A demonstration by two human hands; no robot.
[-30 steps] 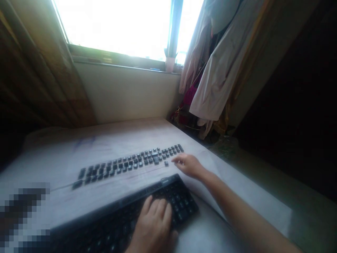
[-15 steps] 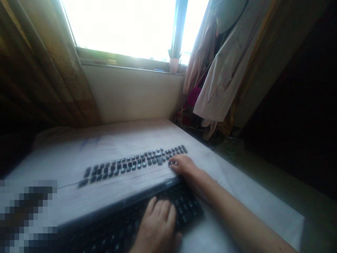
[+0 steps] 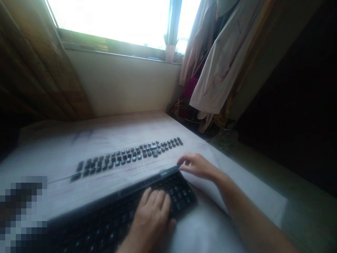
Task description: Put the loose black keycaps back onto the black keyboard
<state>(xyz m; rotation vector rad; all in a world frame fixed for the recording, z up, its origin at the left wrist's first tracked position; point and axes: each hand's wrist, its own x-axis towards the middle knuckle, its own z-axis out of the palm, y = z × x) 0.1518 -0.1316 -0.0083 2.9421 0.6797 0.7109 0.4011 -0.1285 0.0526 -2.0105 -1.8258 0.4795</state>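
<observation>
A long black keyboard (image 3: pixel 181 193) lies slanted across the near part of the table. My left hand (image 3: pixel 152 212) is laid over its keys, fingers close together on top and the thumb by the front edge, holding it. Just above the keyboard's far right corner is my right hand (image 3: pixel 197 165), thumb and forefinger pinched on a small dark keycap (image 3: pixel 178 164). Beyond the keyboard, loose black keycaps (image 3: pixel 154 153) are set out in slanted rows on the white cloth. What lies under my left palm is hidden.
A white cloth covers the table (image 3: pixel 131 126), whose right edge drops to a dim floor. Clothes (image 3: pixel 207 77) hang at the back right. Behind are a bright window, a small pot (image 3: pixel 170 53) on the sill and a brown curtain (image 3: pixel 52 70). A blurred patch covers the lower left.
My right hand has come back from the right part of the keycap rows to the keyboard's far corner, with a keycap in its fingers. My left hand stays on the keyboard. The view has shifted slightly.
</observation>
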